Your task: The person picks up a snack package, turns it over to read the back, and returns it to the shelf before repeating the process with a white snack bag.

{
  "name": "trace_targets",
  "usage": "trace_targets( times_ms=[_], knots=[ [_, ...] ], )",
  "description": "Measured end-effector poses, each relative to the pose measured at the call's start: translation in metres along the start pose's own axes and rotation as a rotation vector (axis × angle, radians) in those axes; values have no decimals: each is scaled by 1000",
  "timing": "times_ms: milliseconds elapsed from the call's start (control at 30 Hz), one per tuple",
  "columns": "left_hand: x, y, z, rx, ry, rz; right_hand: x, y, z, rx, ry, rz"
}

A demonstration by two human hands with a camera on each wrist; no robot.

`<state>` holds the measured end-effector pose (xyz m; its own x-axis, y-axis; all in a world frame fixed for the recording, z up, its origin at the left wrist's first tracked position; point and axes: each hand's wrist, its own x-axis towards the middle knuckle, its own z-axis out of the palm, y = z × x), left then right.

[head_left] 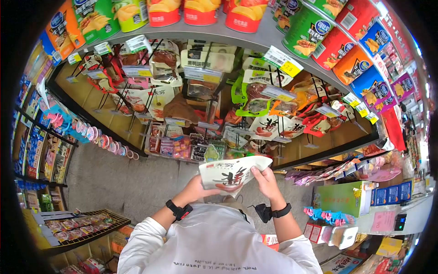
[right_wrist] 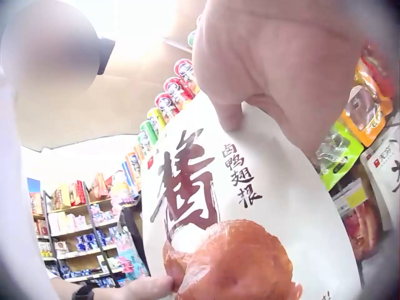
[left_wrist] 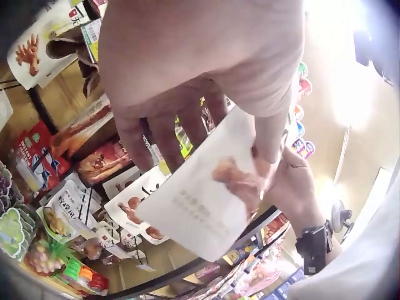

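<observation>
A white snack bag (head_left: 235, 172) with a printed meat picture and large dark brush lettering is held up in front of the person's chest. At its left side the left hand (head_left: 196, 191) grips the edge, thumb on the printed face. The right hand (head_left: 268, 183) pinches the upper right corner. From the right wrist, the front of the bag (right_wrist: 269, 169) shows a brown duck piece, with the left thumb (right_wrist: 150, 286) at the lower left. In the left wrist view the bag (left_wrist: 194, 194) tilts, and the left fingers (left_wrist: 169, 140) reach behind it.
Ahead, packaged meat snacks (head_left: 200, 89) hang on hooks in a curved rack. Chip canisters (head_left: 200, 11) line the shelf above. A low wire rack (head_left: 86, 226) of small packets stands at left, and a green box (head_left: 340, 198) at right. Grey floor (head_left: 109, 176) lies below.
</observation>
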<state>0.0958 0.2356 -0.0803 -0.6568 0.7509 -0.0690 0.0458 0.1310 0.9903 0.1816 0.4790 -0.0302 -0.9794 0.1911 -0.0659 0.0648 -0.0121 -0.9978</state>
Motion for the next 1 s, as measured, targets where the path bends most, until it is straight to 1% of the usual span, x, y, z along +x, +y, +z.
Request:
trace_targets(
  times_ms=[33,67,200,267,300,367,500,533,567,600,633,700,733,767,833,900,933,967,1000],
  knots=[
    [-4,1,-3,-204,-30,-21,-2,-7,9,3,3,-29],
    [-8,3,-6,-264,-16,-14,-6,-11,16,37,20,-25],
    [-16,10,-12,-260,-22,30,-12,-23,31,106,48,-13],
    [-19,7,-13,-106,34,55,-10,-22,31,115,79,-58],
    [-19,7,-14,-101,32,60,-9,-21,31,116,81,-65],
    [-16,10,-17,-9,70,106,-5,-21,31,206,130,-74],
    [-14,17,-21,-16,115,65,-2,-29,35,260,201,-61],
    [-14,20,-22,-8,104,60,0,-30,38,312,212,-72],
    [-14,24,-23,-39,130,44,1,-31,41,365,225,-82],
    [-14,26,-24,-70,152,25,1,-33,42,358,216,-79],
    [-14,27,-25,-64,129,12,2,-30,43,369,239,-72],
    [-12,25,-26,-106,175,-51,1,-25,44,404,224,-66],
    [-10,20,-26,-43,199,-3,-1,-26,43,383,205,-51],
    [-7,14,-26,-73,187,-5,-2,-23,44,331,205,-48],
    [-6,14,-27,-88,173,-51,-3,-9,41,319,133,-9],
    [-3,16,-24,-148,202,-19,-8,4,41,268,81,-8],
    [-2,10,-26,-135,203,-15,-12,7,41,269,52,36],
    [-1,10,-27,-108,222,-26,-14,15,40,234,6,3],
    [0,11,-26,-111,231,-3,-18,19,41,219,-1,3]
  ],
)
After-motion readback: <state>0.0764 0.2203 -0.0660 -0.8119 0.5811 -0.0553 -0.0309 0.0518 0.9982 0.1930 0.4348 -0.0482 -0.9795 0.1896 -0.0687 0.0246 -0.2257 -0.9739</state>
